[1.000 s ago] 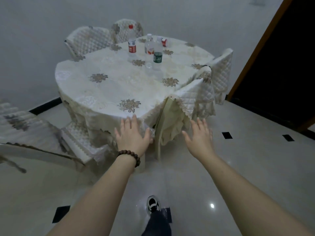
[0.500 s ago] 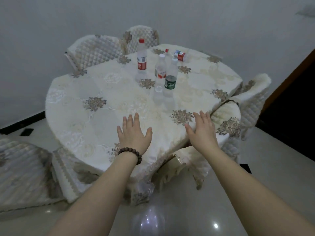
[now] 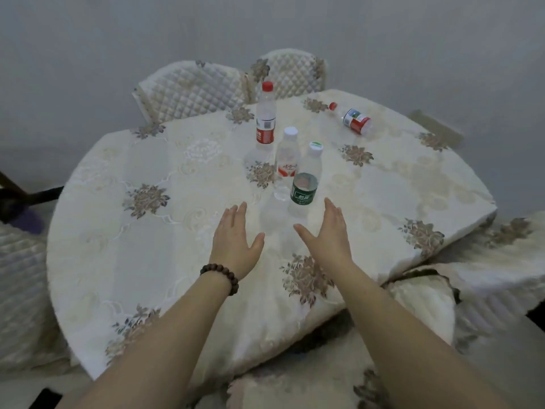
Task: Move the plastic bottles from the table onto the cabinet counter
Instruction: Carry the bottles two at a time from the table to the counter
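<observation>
Both hands reach out flat over the cloth-covered surface [image 3: 177, 261], fingers straight, holding nothing. The green-labelled bottle [image 3: 305, 187] stands between and just beyond the left hand [image 3: 236, 240] and right hand [image 3: 330, 234]. Farther off stand two red-labelled bottles [image 3: 265, 119]; another lies tipped [image 3: 354, 119] beyond the right hand.

Clear glossy plastic bottles [image 3: 304, 184] stand on a matt embroidered cloth tablecloth [image 3: 177, 219]; quilted fabric chair covers [image 3: 191, 93]; wooden bead bracelet [image 3: 221, 276].
</observation>
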`<state>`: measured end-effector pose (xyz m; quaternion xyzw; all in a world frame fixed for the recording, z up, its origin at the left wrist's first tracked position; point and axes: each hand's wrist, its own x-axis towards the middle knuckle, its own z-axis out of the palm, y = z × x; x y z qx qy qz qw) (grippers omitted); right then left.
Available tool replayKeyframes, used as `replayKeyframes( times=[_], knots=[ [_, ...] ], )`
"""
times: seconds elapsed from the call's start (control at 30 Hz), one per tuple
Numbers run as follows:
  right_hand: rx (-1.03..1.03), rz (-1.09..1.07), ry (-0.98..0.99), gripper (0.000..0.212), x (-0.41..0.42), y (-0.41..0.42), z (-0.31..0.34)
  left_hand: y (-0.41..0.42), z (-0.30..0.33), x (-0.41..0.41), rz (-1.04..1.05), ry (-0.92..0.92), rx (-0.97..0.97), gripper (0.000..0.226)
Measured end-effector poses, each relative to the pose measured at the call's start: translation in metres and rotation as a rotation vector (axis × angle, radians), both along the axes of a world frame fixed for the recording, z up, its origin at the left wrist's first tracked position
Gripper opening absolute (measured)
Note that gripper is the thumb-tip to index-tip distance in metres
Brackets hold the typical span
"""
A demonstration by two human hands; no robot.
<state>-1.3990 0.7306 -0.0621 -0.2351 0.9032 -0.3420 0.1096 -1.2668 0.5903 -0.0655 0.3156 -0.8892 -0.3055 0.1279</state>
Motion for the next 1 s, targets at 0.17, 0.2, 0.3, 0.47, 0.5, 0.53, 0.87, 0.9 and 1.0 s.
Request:
replayKeyframes(
  times=[0.17,0.2,0.3,0.47,0.5,0.53,0.87,0.9,1.0],
  knots=[
    [-0.251,-0.031,-0.198,0.121,-0.061,-0.035,-0.006,-0.001,-0.002,-0.054,0.092,-0.017,0.016,0.076],
    [-0.291,-0.047,-0.218,0.123,-0.070,-0.042,-0.008,-0.003,-0.002,-0.062,0.113,-0.015,0.019,0.077],
    [-0.357,-0.061,-0.266,0.121,-0.089,-0.059,-0.017,-0.012,-0.004,-0.082,0.154,0.004,0.040,0.079],
    [-0.368,-0.038,-0.229,0.079,-0.108,-0.063,-0.036,-0.023,-0.007,-0.120,0.197,0.077,0.178,0.087],
    [-0.377,-0.040,-0.220,0.076,-0.112,-0.061,-0.037,-0.025,-0.009,-0.129,0.210,0.100,0.242,0.091],
    [-0.390,-0.044,-0.210,0.075,-0.117,-0.058,-0.037,-0.027,-0.011,-0.138,0.213,0.123,0.305,0.095],
    [-0.419,-0.063,-0.150,0.067,-0.159,-0.035,-0.033,-0.043,-0.030,-0.204,0.216,0.378,0.547,0.112],
    [-0.415,-0.064,-0.149,0.067,-0.160,-0.034,-0.033,-0.043,-0.033,-0.206,0.225,0.397,0.544,0.106],
    [-0.412,-0.061,-0.151,0.067,-0.159,-0.033,-0.033,-0.041,-0.035,-0.210,0.265,0.437,0.529,0.080]
  ],
)
